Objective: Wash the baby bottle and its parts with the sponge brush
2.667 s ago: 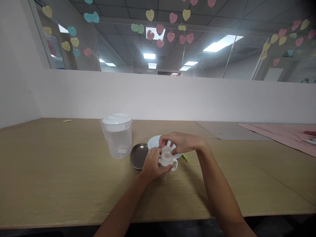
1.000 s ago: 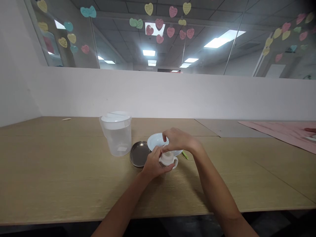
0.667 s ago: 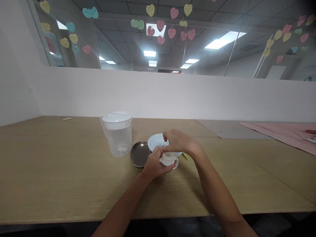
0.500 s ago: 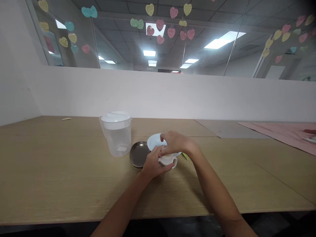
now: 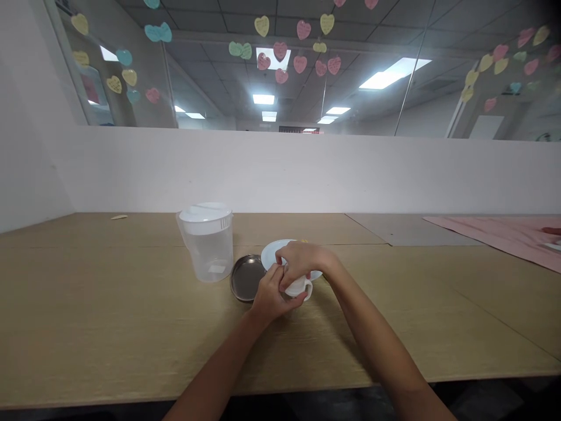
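Note:
A white cup [image 5: 297, 287] with a loop handle is held near the middle of the table. My left hand [image 5: 272, 295] wraps it from the left, thumb along the near side. From above, my right hand [image 5: 300, 260] bends down over the cup's mouth with curled fingers that reach its rim. Those fingers hide what they grip, if anything, and most of the opening. Behind both hands is a light-coloured plate or shallow bowl [image 5: 270, 252], partly covered. A dark metal dish [image 5: 248, 279] lies left of my left hand.
A clear lidded plastic pitcher [image 5: 209, 245] stands left of the metal dish. A small pale flat piece [image 5: 119, 217] lies far left. On the right are a grey sheet [image 5: 416, 231] and a pink cloth [image 5: 495, 234], with another person's hand [image 5: 551, 230] at the edge.
My right hand has shifted slightly left and down onto the cup, covering more of its top. My left hand keeps its hold. The camera view has tilted slightly.

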